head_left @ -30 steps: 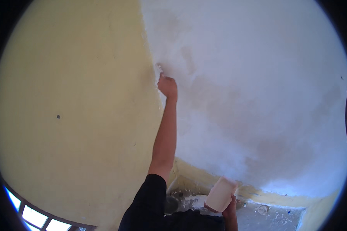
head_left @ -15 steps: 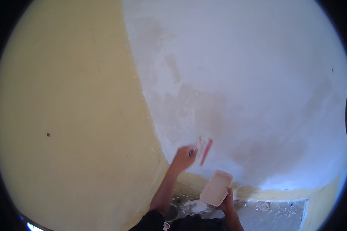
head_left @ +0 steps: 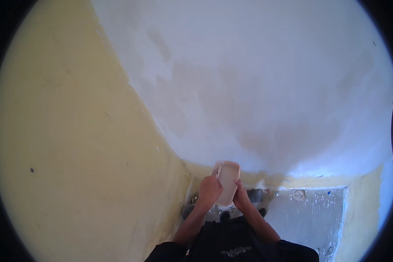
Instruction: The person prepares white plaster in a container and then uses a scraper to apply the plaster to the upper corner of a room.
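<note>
My right hand grips the right side of a shallow pale tray, its thumb lying over the rim. The tray is rectangular with rounded corners and is held low in front of my body. Closed around a putty scraper, my left hand is at the tray's left side. The scraper's whitish part shows above my fingers, at the far end of the tray. My fingers hide much of this tool. Beyond the tray rises a wall coated white, with greyish-beige patches showing through.
A plain yellow wall stands close on the left and meets the white one in a corner. The grey floor is spattered with white. A small round pale object lies on it near the wall's base. Dark shoes show below the tray.
My left hand has come down from in front of the white wall to the tray, bringing the scraper with it. The tray sits further left and higher in view. The view has shifted downward.
</note>
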`<state>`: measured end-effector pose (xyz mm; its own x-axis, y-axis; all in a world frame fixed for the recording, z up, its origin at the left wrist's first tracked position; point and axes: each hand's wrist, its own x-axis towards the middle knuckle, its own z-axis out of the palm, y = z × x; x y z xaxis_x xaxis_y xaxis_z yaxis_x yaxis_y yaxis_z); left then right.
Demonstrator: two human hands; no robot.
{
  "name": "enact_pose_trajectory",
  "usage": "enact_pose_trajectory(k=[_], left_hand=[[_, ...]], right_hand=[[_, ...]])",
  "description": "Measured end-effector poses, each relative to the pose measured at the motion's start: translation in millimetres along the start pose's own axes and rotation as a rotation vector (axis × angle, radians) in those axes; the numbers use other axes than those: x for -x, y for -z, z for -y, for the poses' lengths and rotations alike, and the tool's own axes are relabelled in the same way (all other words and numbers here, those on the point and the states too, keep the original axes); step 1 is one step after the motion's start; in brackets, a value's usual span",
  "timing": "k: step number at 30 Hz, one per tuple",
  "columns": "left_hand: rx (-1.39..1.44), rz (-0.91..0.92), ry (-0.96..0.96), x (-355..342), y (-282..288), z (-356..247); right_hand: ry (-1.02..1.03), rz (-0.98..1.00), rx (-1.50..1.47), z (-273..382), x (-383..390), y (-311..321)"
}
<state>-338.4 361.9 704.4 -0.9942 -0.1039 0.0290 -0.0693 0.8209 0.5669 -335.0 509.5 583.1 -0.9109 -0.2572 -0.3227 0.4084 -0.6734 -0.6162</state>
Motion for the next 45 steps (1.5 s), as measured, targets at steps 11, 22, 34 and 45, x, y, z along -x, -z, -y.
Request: enact_pose_trajectory(k=[11,22,34,45], left_hand=[[0.176,-0.091,-0.066,5.6,38.7,9.5],[0.084,0.035,-0.081,1.0,23.0,-7.0],[0.483,0.122,-0.028,-5.2,23.7,25.3],[1.084,0.198,0.258,-8.9,30.6,74.7]], right_hand=[[-0.079,0.015,0.008,2.0,7.4,-37.8],[-0.055,-0.004,0.000,5.1,6.0,-38.6],[-0.059,-0.027,-0.011,3.5,9.9,-40.1],[0.008,-0.077,-0.018,-2.6,3.1,-23.6]])
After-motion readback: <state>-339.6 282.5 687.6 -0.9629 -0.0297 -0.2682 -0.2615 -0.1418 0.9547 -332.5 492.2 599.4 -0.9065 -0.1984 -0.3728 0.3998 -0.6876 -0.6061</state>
